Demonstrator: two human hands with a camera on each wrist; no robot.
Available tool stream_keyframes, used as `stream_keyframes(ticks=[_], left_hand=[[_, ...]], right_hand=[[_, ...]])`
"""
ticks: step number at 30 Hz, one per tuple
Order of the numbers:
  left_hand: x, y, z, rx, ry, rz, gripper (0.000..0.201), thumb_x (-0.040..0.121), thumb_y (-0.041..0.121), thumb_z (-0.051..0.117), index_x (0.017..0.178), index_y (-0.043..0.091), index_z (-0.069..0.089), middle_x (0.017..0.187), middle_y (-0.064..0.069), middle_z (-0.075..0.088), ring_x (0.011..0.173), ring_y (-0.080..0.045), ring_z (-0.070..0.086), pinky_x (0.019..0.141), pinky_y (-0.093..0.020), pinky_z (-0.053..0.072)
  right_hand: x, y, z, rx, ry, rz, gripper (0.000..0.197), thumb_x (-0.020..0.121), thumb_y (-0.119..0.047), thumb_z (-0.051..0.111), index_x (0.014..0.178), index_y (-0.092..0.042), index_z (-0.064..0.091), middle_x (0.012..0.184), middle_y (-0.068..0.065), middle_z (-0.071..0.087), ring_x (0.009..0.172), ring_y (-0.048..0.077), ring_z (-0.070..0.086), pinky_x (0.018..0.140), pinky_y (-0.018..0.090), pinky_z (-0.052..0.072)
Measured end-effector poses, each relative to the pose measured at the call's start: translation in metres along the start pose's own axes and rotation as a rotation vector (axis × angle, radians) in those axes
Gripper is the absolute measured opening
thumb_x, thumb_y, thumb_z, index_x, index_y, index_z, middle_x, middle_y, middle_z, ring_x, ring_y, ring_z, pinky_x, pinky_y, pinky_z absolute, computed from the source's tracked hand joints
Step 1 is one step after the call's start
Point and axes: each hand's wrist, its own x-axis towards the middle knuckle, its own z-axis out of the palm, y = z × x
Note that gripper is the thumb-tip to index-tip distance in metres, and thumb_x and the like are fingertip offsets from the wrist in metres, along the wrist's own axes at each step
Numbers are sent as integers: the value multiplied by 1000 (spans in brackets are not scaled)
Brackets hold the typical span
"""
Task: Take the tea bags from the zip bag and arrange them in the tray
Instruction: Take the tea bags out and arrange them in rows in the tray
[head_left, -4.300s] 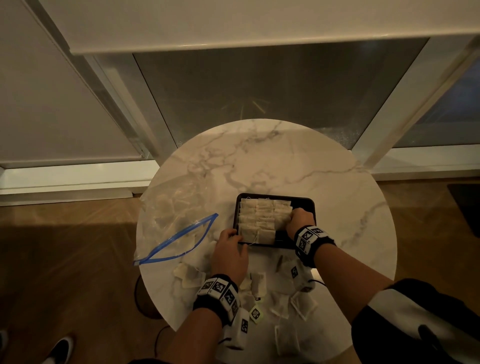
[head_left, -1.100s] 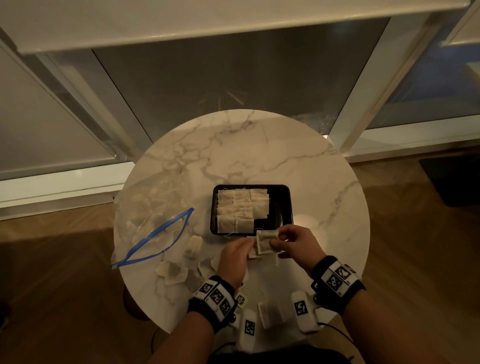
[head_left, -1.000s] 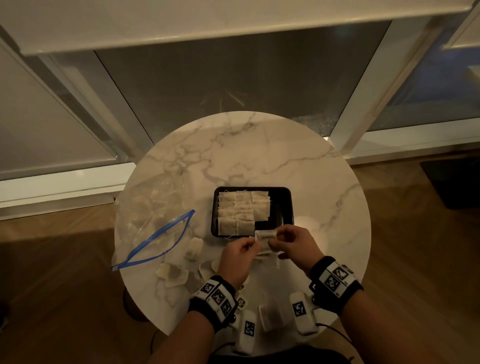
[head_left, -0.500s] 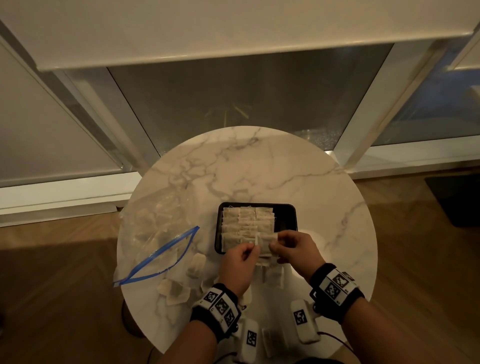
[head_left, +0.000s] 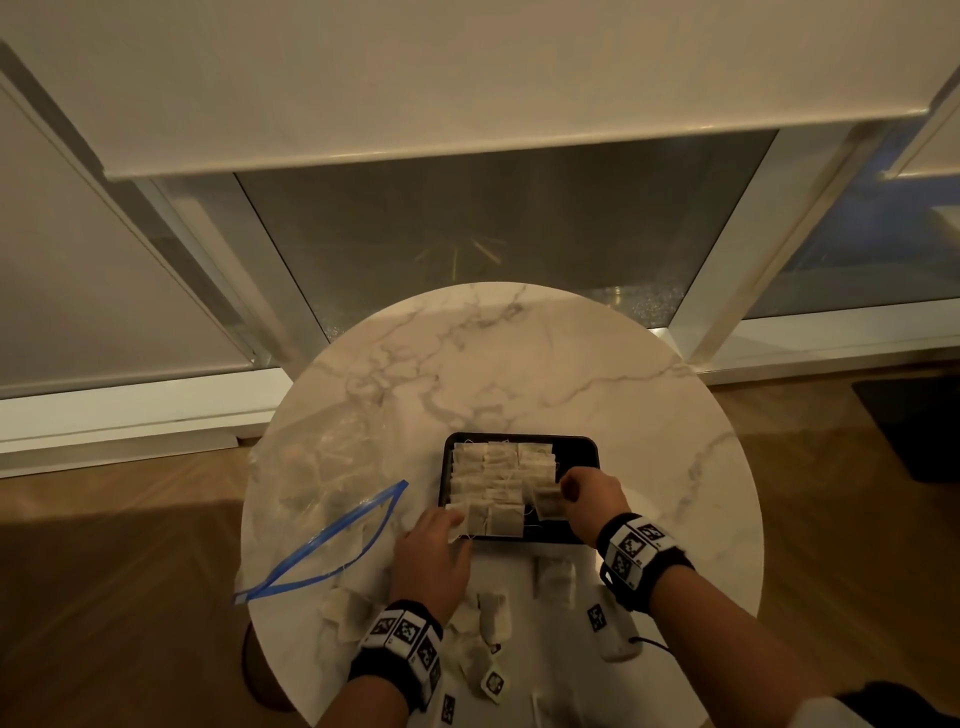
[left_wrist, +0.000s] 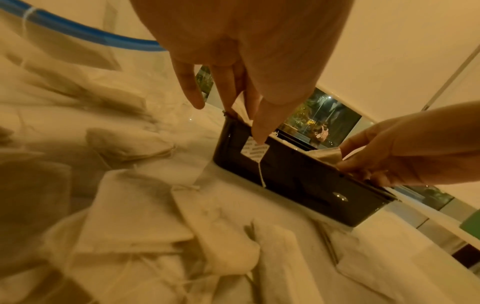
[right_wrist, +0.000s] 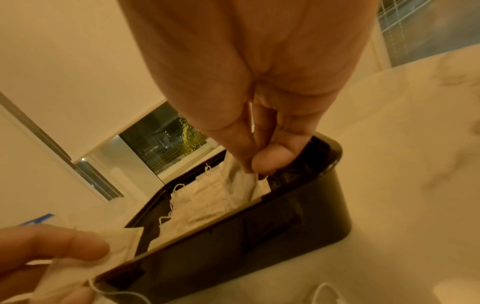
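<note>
Tray (head_left: 576, 446): black, on round marble table (head_left: 519, 364); its left part filled with rows of tea bags (head_left: 498, 478).
Right hand (head_left: 592, 499): over the tray's near right part, thumb and fingers pinching a tea bag (head_left: 548, 501) inside it.
Left hand (head_left: 431, 556): at the tray's near left corner, pinching a second bag (right_wrist: 85, 265) at the rim.
Zip bag (head_left: 322, 499): left of tray, flat, blue seal open.
Loose bags (head_left: 556, 579): on the table near side of the tray.

tray (right_wrist: 298, 222): glossy black plastic | tea bags (head_left: 498, 483): matt paper | table (head_left: 519, 364): smooth marble | zip bag (head_left: 322, 478): clear plastic
</note>
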Motion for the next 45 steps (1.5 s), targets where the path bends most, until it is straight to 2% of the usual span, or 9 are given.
stream_keyframes(ticks=[3, 6, 17, 23, 26, 35, 39, 43, 45], left_hand=[[0, -1, 0, -27, -22, 29, 28, 92, 19, 66, 120, 21, 62, 113, 15, 53, 102, -3, 53, 92, -16, 41], [0, -3, 0, -50, -24, 19, 29, 92, 16, 66, 120, 20, 61, 111, 16, 49, 104, -4, 53, 90, -11, 36], [-13, -10, 1, -118, 29, -30, 29, 93, 22, 66, 122, 20, 60, 113, 15, 51, 106, -3, 52, 93, -15, 40], [-14, -16, 1, -118, 63, -61, 31, 93, 23, 67, 122, 18, 60, 118, 9, 55, 104, -3, 51, 92, -16, 39], [-15, -16, -1, -123, 67, -73, 30, 93, 22, 67, 122, 18, 60, 116, 12, 52, 106, -5, 53, 92, -15, 38], [-17, -14, 1, -127, 94, -93, 31, 93, 22, 66, 123, 18, 59, 118, 10, 55, 105, -3, 51, 91, -14, 37], [-18, -12, 2, -133, 108, -94, 31, 93, 23, 66, 123, 19, 60, 119, 8, 57, 106, -4, 53, 94, -18, 41], [-20, -10, -1, -46, 156, -54, 25, 93, 29, 65, 117, 25, 62, 113, 14, 59, 104, -6, 56, 97, -30, 46], [-20, -7, -2, -79, 186, -25, 21, 95, 25, 63, 115, 24, 63, 110, 14, 60, 101, -5, 56, 94, -28, 48]], right_hand=[[6, -6, 1, -88, -51, 5, 25, 88, -2, 51, 105, -12, 67, 107, 11, 64, 92, 27, 60, 79, 29, 51], [10, -9, 3, -132, -71, 7, 26, 89, -1, 51, 107, -10, 66, 111, 13, 65, 102, 30, 61, 84, 30, 51], [26, -21, 25, -139, -65, -7, 27, 92, -6, 49, 113, -8, 65, 113, 15, 65, 105, 33, 62, 87, 34, 53], [33, -24, 34, -138, -38, -41, 21, 90, -16, 57, 109, -10, 62, 111, 14, 66, 103, 30, 61, 86, 33, 51], [34, -25, 35, -128, -16, -35, 25, 91, -17, 58, 115, -11, 59, 115, 13, 64, 107, 31, 59, 89, 34, 50], [36, -23, 37, -115, 5, -17, 20, 93, -13, 55, 108, -8, 65, 109, 14, 67, 100, 31, 62, 86, 35, 53], [36, -23, 36, -119, 3, -14, 20, 93, -14, 56, 109, -8, 66, 109, 14, 67, 100, 31, 63, 86, 35, 54], [35, -22, 34, -91, 20, 5, 20, 91, -14, 57, 108, -9, 66, 109, 13, 65, 100, 31, 63, 84, 32, 53], [33, -21, 32, -45, 50, 12, 18, 89, -15, 59, 106, -12, 66, 108, 13, 64, 97, 30, 62, 82, 32, 53]])
